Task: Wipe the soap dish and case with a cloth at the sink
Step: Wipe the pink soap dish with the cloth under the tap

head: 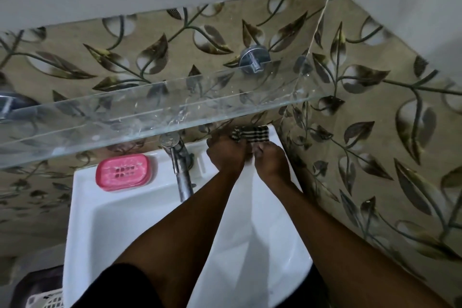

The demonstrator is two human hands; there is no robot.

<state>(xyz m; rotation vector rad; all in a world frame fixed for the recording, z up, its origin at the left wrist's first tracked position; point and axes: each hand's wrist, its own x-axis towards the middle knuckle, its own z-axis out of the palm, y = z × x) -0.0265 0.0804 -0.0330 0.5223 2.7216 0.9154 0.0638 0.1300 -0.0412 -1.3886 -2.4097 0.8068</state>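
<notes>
A pink soap dish [123, 172] with a slotted insert sits on the back left ledge of the white sink [105, 227]. A checked black-and-white cloth [250, 134] lies on the sink's back right corner under the glass shelf. Both my hands are at that corner, side by side. My left hand [228, 153] has its fingers on the cloth's near edge, and my right hand [271, 160] touches the cloth just beside it. The fingertips are mostly hidden and blurred, so whether they pinch the cloth is unclear.
A chrome tap [180, 170] stands at the sink's back middle, between the soap dish and my hands. A glass shelf [155, 112] on chrome brackets overhangs the sink's back. Leaf-patterned tile walls close in behind and on the right. A basket [42, 300] sits low left.
</notes>
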